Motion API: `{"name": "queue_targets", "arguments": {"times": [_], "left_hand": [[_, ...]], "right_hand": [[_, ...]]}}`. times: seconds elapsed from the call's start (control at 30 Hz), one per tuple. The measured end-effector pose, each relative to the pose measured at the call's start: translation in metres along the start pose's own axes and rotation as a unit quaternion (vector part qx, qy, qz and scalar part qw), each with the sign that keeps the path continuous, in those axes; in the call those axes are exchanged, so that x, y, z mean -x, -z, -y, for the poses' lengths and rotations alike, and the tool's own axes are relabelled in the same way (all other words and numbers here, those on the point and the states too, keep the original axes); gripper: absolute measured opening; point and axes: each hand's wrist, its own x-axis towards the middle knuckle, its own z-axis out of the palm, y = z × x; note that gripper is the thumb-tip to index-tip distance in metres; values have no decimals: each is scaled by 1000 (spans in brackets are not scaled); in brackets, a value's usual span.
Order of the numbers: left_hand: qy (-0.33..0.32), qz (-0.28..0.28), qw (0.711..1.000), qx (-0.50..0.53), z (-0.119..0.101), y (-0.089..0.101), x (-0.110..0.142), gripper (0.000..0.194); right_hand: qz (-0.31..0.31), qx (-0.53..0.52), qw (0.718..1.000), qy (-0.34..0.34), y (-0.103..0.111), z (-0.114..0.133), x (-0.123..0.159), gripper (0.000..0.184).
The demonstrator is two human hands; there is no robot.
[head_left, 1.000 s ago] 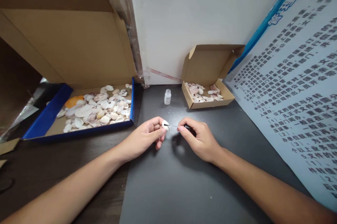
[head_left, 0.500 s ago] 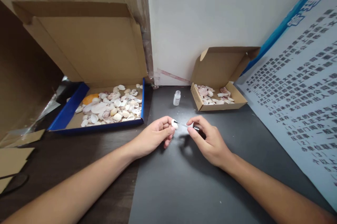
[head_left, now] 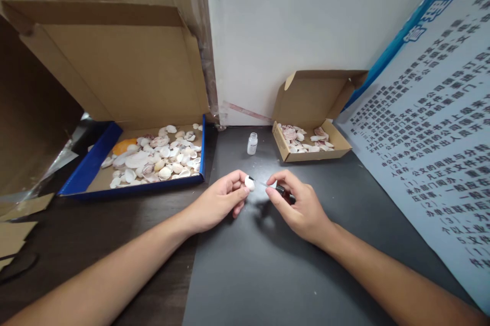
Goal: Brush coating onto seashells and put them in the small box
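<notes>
A small white seashell is pinched between the thumb and fingers of my left hand. My right hand grips a small brush with a black cap for a handle and a thin, light stem. Its dark tip reaches the upper face of the shell and seems to touch it. Beyond my hands an uncapped clear bottle with a white label stands upright on the dark table.
On the left, an open blue-edged cardboard box holds many shells. A smaller open cardboard box with shells stands at the back right. A white panel rises behind, and a printed poster leans along the right side.
The whole scene has shifted slightly left as the head camera turned. The brush tip has moved a little over the shell towards its upper edge; both hands keep their grips.
</notes>
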Motion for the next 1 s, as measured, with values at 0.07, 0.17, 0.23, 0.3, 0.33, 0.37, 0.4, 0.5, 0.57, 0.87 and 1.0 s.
{"name": "queue_targets", "arguments": {"times": [0.07,0.17,0.23,0.3,0.33,0.37,0.4,0.5,0.57,0.87,1.0], "left_hand": [[-5,11,1000,2,0,0,0,29],[-1,19,1000,4,0,-1,1,29],[0,22,1000,4,-1,-1,1,29],[0,24,1000,4,-2,0,1,29],[1,25,1000,2,-2,0,1,29],[3,25,1000,0,-2,0,1,30],[5,25,1000,-1,-2,0,0,30],[4,27,1000,-3,0,0,0,30],[4,27,1000,-3,0,0,0,30],[9,24,1000,-10,-3,0,1,24],[9,23,1000,6,-1,1,0,22]], "right_hand": [[-11,-4,1000,0,0,0,0,9],[2,-4,1000,10,0,0,1,10],[0,3,1000,6,0,1,1,10],[-19,8,1000,-1,0,1,2,9],[-24,8,1000,0,1,2,2,9],[-25,8,1000,4,1,2,2,8],[-21,8,1000,9,1,2,1,8],[-20,13,1000,7,1,2,1,9],[-29,10,1000,-1,1,1,0,9],[-16,-31,999,-10,-1,1,2,10],[18,-14,1000,-10,-1,-1,1,13]]}}
